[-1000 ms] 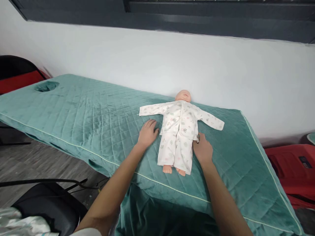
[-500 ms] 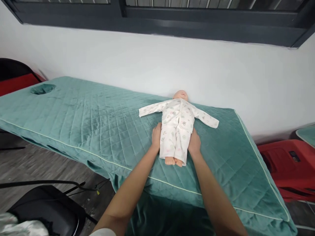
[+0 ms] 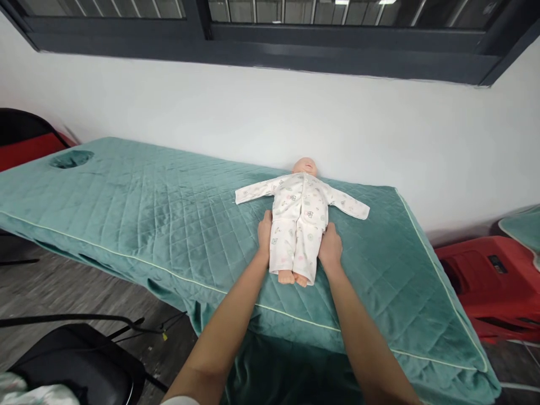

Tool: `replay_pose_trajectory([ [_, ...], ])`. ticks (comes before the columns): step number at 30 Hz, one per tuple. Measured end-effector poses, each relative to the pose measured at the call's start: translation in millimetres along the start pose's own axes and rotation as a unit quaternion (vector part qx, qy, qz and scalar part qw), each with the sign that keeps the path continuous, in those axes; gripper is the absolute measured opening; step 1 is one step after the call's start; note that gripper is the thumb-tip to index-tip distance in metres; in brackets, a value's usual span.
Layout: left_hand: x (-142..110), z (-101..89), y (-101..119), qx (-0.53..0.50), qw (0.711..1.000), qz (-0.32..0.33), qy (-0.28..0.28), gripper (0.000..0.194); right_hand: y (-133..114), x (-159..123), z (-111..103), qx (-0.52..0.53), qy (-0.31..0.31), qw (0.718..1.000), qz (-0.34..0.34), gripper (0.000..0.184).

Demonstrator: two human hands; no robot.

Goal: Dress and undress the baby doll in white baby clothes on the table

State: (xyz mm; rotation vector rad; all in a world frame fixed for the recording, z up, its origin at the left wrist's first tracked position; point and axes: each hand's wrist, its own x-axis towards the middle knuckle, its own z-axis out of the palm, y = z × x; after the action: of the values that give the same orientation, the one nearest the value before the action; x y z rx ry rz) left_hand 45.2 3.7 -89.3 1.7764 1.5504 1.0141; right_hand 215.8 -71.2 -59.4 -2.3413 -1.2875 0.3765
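Observation:
A baby doll (image 3: 304, 166) lies on its back on the green quilted bed, its head by the wall. It wears a white printed top (image 3: 300, 197) with both sleeves spread out, and matching trousers (image 3: 293, 244). Its bare feet (image 3: 292, 277) stick out below the trouser legs. My left hand (image 3: 264, 233) is closed at the left side of the trousers near the waist. On the opposite side my right hand (image 3: 331, 245) is closed against the trousers at about hip height. The fingertips of both hands are mostly hidden.
The green bed cover (image 3: 169, 208) has a round face hole (image 3: 71, 159) at its far left. A white wall (image 3: 253, 118) runs along the back. A black chair (image 3: 78, 365) with printed cloth (image 3: 37, 394) stands lower left; a red plastic object (image 3: 489, 281) is on the right.
The view has shifted slightly, so the doll and bed appear a little further left. Both hands stay at the sides of the trousers; the doll's pose looks unchanged.

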Motion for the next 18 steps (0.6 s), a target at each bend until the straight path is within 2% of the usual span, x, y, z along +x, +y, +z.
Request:
replay_pose_trajectory([
  [2,1.3,1.0,0.7,0.032,0.999,-0.007,0.022,0.006,0.2,-5.0,-1.2,-0.009,-0.009,1.0,0.005,0.025],
  [7,-0.5,0.2,0.2,0.059,0.998,-0.005,0.027,0.006,-1.6,-5.6,0.7,-0.036,-0.012,0.999,0.019,0.025],
  [13,-24.4,-15.5,-4.2,0.12,0.991,-0.011,0.056,0.005,0.9,-5.1,-2.6,-0.048,-0.011,0.999,0.015,0.029],
  [18,-40.3,-23.9,-5.7,0.205,0.976,0.012,0.066,0.005,8.7,-12.9,-9.0,-0.044,-0.007,0.999,-0.004,0.036],
])
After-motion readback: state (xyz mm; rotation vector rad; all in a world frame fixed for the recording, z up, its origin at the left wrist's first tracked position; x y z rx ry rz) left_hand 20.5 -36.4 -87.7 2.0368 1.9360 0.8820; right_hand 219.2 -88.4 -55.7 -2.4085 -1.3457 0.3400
